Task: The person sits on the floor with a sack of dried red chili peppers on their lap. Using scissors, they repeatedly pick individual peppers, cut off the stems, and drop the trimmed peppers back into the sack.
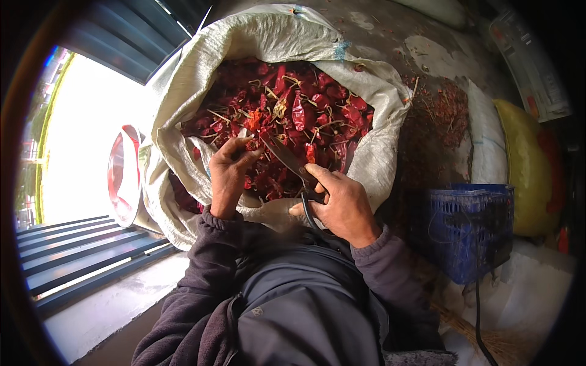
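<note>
A large white woven sack (274, 34), its rim rolled outward, holds a heap of dried red chilli peppers (298, 112), many with pale stems. My right hand (343, 199) grips a pair of dark-handled scissors (286, 155) over the heap. Their blades point up and left, and their tips are near my left fingertips. With thumb and forefinger my left hand (229, 171) pinches a small red chilli pepper (252, 144); most of it is hidden by the fingers and by the peppers behind.
To the right stands a blue plastic crate (460, 233) with a black cable (478, 315). Behind it are a yellow sack (526, 169) and scattered chilli debris (451, 112) on the floor. A red-and-white round container (123, 176) sits at the left, beside blue slatted metal (87, 254). Broom bristles (476, 331) lie lower right.
</note>
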### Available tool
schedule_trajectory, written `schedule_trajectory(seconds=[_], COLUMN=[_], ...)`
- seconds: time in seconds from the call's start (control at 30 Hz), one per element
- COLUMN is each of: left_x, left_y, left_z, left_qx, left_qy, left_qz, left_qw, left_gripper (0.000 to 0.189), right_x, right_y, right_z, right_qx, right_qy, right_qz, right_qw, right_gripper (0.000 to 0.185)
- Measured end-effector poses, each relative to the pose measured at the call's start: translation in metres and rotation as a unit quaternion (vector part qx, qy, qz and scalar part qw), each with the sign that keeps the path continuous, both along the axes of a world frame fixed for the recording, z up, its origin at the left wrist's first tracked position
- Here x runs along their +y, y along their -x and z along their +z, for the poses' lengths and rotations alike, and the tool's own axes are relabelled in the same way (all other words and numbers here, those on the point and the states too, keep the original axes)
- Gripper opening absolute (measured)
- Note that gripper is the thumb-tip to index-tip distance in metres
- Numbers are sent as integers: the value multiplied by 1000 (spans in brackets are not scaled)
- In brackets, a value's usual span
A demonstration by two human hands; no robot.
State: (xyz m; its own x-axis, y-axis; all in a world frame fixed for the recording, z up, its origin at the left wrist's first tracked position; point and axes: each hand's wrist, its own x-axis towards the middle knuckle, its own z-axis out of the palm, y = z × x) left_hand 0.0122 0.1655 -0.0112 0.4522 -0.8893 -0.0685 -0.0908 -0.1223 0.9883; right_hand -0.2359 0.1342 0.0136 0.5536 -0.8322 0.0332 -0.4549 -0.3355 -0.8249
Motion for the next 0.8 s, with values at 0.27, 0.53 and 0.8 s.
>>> schedule_trajectory(seconds=[0.27, 0.53, 0.8], left_x=[3, 7, 8], left_y=[-4, -5, -3], left_z=[-10, -13, -8], left_qx=[-91, -80, -237], left_qy=[-12, -20, -28], left_qz=[14, 20, -38], left_qw=[996, 996, 970], left_gripper=[25, 27, 26], right_x=[11, 11, 8], right_y=[-5, 0, 5], right_z=[8, 19, 40], right_qx=[33, 104, 172], right_qy=[57, 99, 134], right_qz=[8, 22, 55], right_qw=[998, 989, 975], right_gripper=[69, 61, 53])
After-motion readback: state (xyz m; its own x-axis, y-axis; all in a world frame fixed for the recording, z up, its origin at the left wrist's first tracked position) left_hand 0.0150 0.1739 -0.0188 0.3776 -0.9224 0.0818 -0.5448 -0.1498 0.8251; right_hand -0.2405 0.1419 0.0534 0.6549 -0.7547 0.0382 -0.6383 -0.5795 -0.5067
